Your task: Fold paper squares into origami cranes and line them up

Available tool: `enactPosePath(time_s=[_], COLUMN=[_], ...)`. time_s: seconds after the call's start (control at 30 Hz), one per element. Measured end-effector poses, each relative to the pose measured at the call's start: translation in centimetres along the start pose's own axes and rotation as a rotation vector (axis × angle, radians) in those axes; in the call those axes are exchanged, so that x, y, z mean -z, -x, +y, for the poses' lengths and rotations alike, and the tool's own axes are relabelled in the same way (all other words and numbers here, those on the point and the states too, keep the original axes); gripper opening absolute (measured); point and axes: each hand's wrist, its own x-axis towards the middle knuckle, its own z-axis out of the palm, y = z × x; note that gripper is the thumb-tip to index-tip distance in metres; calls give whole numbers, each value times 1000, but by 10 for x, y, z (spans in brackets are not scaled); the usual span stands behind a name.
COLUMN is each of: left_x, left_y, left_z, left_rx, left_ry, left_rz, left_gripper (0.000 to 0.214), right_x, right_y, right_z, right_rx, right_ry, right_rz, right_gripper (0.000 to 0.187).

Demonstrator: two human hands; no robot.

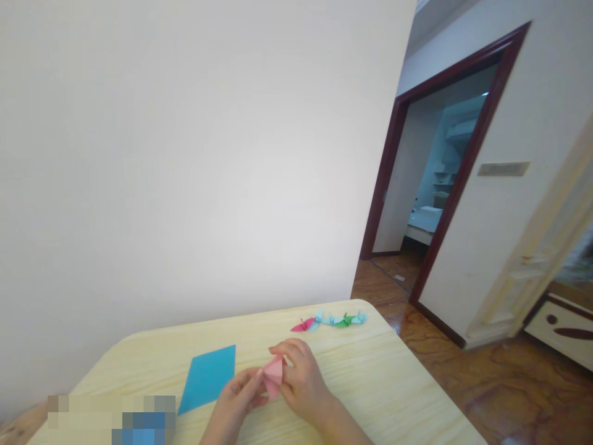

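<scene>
A piece of folded pink paper (273, 374) is held between my two hands above the front of the table. My left hand (241, 390) pinches its left edge between thumb and fingers. On the other side, my right hand (303, 378) grips the paper, with the index finger curled over its top. Some of the paper is hidden behind my fingers. To the left of my hands lies a flat blue sheet of paper (209, 376).
Near the far right corner of the pale wooden table (365, 383), several small folded paper cranes (345, 321) sit in a row, pink, light blue and green. A white wall (208, 185) rises behind the table. A dark red doorframe (458, 179) stands to the right.
</scene>
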Motion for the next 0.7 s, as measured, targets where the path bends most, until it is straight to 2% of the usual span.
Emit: enactPosePath(time_s=[0.2, 0.4, 0.7], left_x=[-3, 4, 2], left_y=[3, -1, 1], left_z=[3, 0, 3], left_rx=[68, 83, 64], left_ry=[116, 317, 399], left_rz=[-48, -36, -51], left_gripper=[36, 23, 28], right_x=[4, 11, 2], right_y=[-3, -7, -6], right_z=[-9, -24, -26], right_rx=[21, -53, -101], right_ry=[19, 46, 75], right_rz=[-32, -15, 48], right_gripper=[25, 16, 23])
